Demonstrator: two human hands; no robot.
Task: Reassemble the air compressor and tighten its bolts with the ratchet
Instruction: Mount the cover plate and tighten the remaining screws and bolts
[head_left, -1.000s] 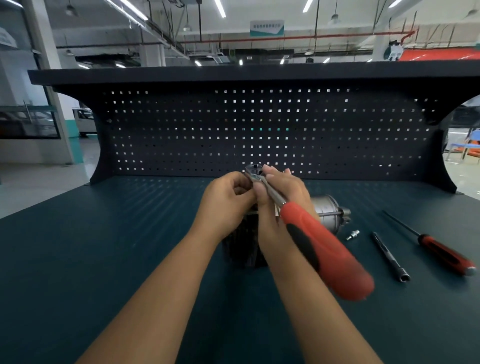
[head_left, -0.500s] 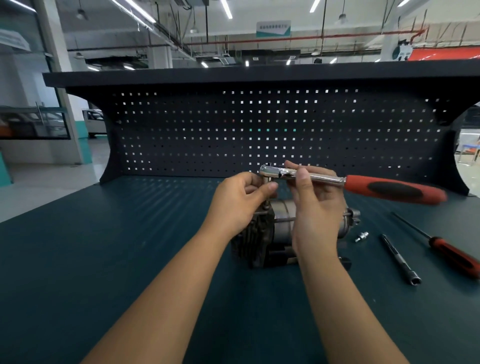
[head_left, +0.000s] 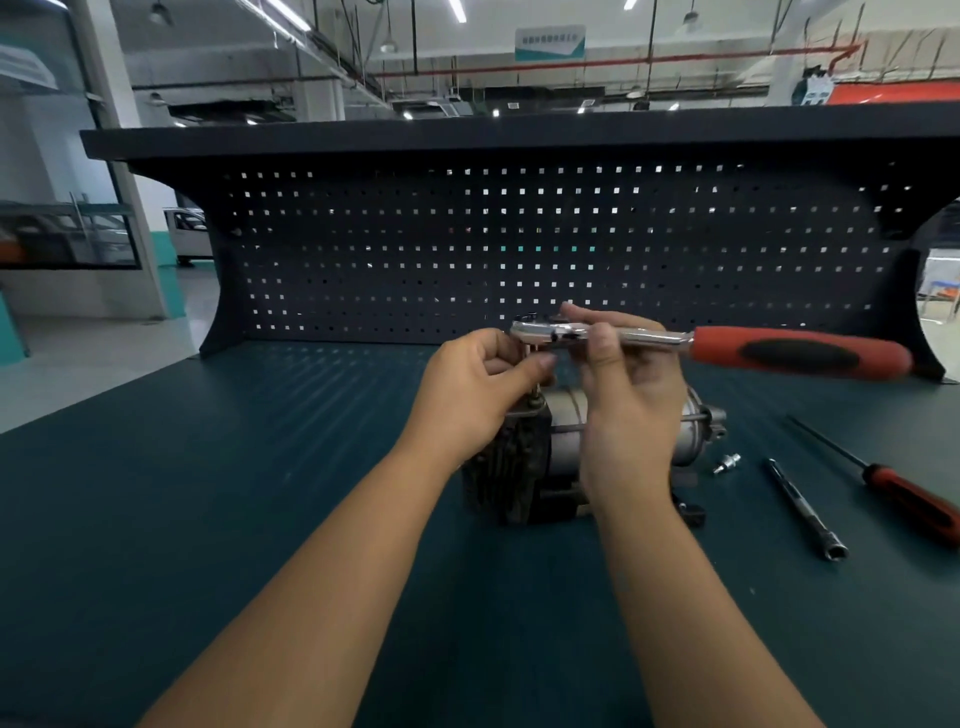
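Black-finned grey-metal air compressor (head_left: 524, 467) lies on dark teal bench (head_left: 208, 519), under my hands. My left hand (head_left: 478, 395) is curled, pinching thin metal stem (head_left: 534, 391) below ratchet head. My right hand (head_left: 628, 405) pinches shaft of chrome ratchet with red-black handle (head_left: 727, 348). Handle has swung from pointing at me to level rightward.

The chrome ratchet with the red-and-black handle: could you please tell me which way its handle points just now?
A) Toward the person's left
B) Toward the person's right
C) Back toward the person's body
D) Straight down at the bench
B: the chrome ratchet with the red-and-black handle lies roughly level above the grey metal air compressor. Its handle sticks out to the right past the right hand, which pinches the shank.
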